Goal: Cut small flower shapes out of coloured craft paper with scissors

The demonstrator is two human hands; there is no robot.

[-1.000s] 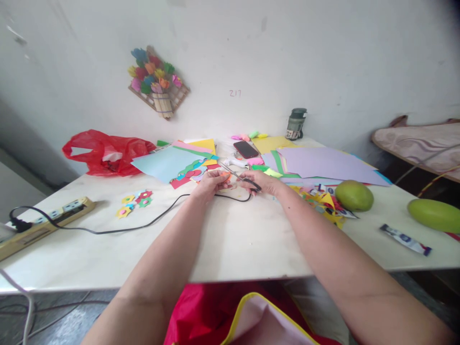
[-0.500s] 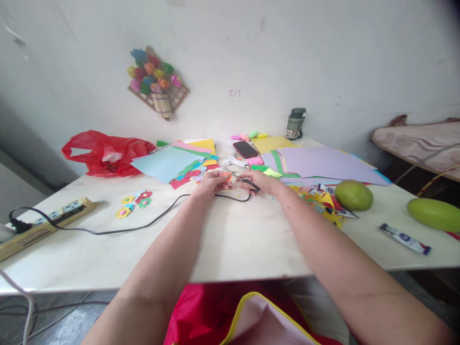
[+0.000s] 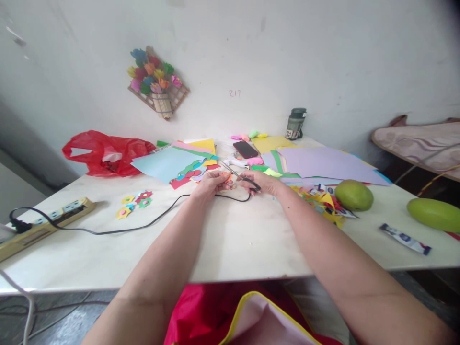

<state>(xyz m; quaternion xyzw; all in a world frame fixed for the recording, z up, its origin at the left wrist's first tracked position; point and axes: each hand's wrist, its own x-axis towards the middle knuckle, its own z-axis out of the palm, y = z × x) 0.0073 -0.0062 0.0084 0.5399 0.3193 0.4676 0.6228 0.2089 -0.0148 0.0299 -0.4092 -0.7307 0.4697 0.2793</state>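
Near the middle of the white table (image 3: 247, 239), my left hand (image 3: 212, 185) pinches a small orange paper piece (image 3: 227, 177). Just to the right, my right hand (image 3: 260, 182) is closed around the black handles of a pair of scissors (image 3: 250, 182). The blades point up and left, past the orange piece, and look slightly parted. A black cord (image 3: 161, 220) passes under both hands. Behind them lie a white glue gun (image 3: 235, 163) and red and other coloured scraps (image 3: 183, 181).
Paper flowers (image 3: 124, 212) and a power strip (image 3: 46, 227) lie left, below a red bag (image 3: 108, 153). Coloured sheets (image 3: 316, 163), a phone (image 3: 245, 149) and a bottle (image 3: 296, 123) stand or lie behind. Yellow scraps (image 3: 325, 203), green fruits (image 3: 354, 195) and a tube (image 3: 405, 238) are right.
The scissor blades have parted slightly. Both hands have stayed in nearly the same place.
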